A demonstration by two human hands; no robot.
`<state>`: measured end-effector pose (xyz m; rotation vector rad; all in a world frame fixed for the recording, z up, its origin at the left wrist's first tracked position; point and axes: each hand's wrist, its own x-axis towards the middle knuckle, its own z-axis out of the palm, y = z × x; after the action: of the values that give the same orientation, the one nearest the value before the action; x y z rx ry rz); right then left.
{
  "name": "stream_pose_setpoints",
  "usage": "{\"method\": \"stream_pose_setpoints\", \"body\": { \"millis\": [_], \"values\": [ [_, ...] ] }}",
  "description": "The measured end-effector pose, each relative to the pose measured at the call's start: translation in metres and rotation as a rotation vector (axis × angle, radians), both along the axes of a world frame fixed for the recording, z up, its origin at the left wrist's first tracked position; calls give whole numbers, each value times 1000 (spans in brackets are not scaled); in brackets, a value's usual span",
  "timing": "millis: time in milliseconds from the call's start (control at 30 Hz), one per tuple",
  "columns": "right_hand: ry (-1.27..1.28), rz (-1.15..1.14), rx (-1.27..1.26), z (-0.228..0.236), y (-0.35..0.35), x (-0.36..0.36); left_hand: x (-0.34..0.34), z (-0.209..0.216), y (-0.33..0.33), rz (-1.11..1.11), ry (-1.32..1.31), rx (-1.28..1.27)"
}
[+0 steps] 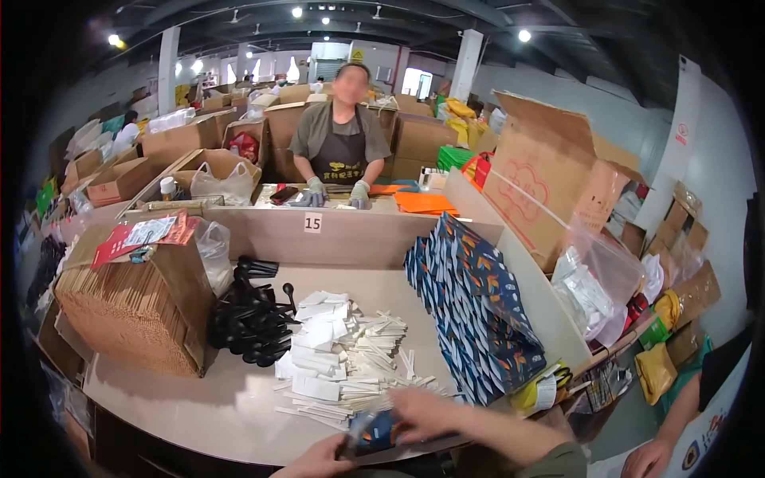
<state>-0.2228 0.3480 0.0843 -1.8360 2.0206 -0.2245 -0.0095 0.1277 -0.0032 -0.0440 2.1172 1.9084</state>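
Note:
Near the front edge of the table, a small blue packet with an orange-and-white leaf pattern point(378, 431) lies between my hands. My left hand point(317, 460) is closed at the packet's left side, beside a greyish, blurred strip I cannot make out. My right hand point(430, 413) reaches over the packet's right end, its fingers smeared by motion. Just beyond lies a heap of white paper-wrapped pieces point(319, 358) and thin pale sticks point(382, 338). Black plastic spoons point(251, 319) are piled left of it. A long stack of blue patterned packets point(478, 311) leans along the right side.
A cardboard box packed with brown sheets point(127, 311) stands at the left. A low partition point(358, 239) closes the table's far side; behind it a gloved co-worker point(339, 135) stands. A large open carton point(538, 183) rises at the right. Another person's hand point(647, 460) shows lower right.

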Motion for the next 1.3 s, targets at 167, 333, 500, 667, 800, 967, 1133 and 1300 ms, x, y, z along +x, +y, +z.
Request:
{"method": "stream_pose_setpoints", "body": {
  "millis": [167,333,500,667,800,967,1133,1300],
  "values": [
    [-39,20,-374,-59,-28,39,-18,22,23,-361,85,-499],
    [135,-314,-181,-38,-40,80,5,19,-11,169,-132,-419],
    [-19,-545,100,-42,-56,82,28,21,-22,434,102,-895],
    [-76,-610,28,-54,-56,89,45,25,-22,400,103,-913],
    [-93,-680,62,-67,-56,83,47,31,-27,354,132,-946],
    [-191,-749,-89,-69,-59,87,43,42,-50,16,149,-971],
    [-297,-569,-285,-55,-91,111,4,46,-43,-36,175,-857],
    [-272,-826,-410,-41,-77,34,16,34,-72,244,435,-845]
  ]
}}
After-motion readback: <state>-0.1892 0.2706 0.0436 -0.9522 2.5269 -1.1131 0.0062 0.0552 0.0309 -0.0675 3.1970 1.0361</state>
